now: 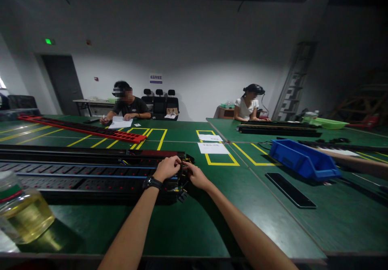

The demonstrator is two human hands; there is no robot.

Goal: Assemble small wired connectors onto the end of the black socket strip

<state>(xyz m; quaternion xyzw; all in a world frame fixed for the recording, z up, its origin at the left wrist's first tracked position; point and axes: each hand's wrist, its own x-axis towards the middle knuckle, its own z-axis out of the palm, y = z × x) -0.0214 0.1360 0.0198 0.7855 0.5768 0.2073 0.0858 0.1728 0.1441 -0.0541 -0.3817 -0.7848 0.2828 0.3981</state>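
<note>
A long black assembly (91, 177) with blue strips and rows of small red dots lies across the left of the green table. At its right end, my left hand (168, 167), with a dark watch on the wrist, has its fingers pressed together on the end part. My right hand (195, 174) meets it from the right, fingers closed at the same spot. What the fingertips hold is too small and dark to make out. Loose wires and a dark connector (182, 196) hang from the end, just below both hands.
A bottle of yellow liquid (26, 213) stands front left. A red frame (81, 128) lies behind the assembly. Paper sheets (214, 148), a blue bin (303, 159) and a phone (290, 190) are to the right. Two people (130, 106) (247, 106) sit across the table.
</note>
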